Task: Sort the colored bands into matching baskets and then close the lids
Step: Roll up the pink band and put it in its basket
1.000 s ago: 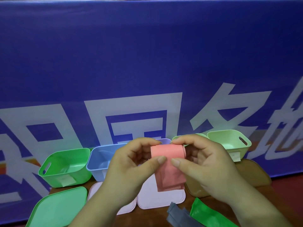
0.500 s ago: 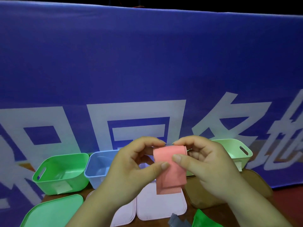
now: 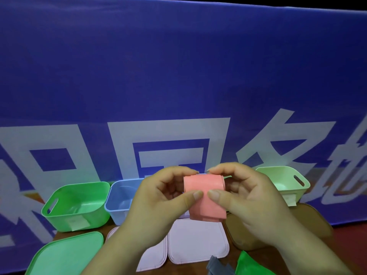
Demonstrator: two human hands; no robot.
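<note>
- Far side, full width: a blue banner point(image 3: 178, 76) with large white characters stands behind the table.
- Near left: a green lid point(image 3: 67, 253) lies flat; beyond it we see the green basket point(image 3: 97, 219), open, with a pale label on its near wall.
- Just right of that basket: the blue basket point(image 3: 118, 216), also open and partly hidden by the left hand.
- Left hand point(image 3: 156, 207): raised above the table, thumb and forefinger pinching the left edge of the pink band.
- Centre: the pink band point(image 3: 204, 183), folded, is held in the air between both hands, above two pale lids point(image 3: 198, 241) lying side by side.
- Near centre, at the bottom edge: a grey band point(image 3: 217, 266) and, to its right, a green band point(image 3: 248, 264).
- Right hand point(image 3: 254, 203): its thumb and fingertips grip the band's right edge.
- Far right: a pale green basket point(image 3: 278, 175), open; nearer us, a brown lid point(image 3: 313, 221) lies flat.
</note>
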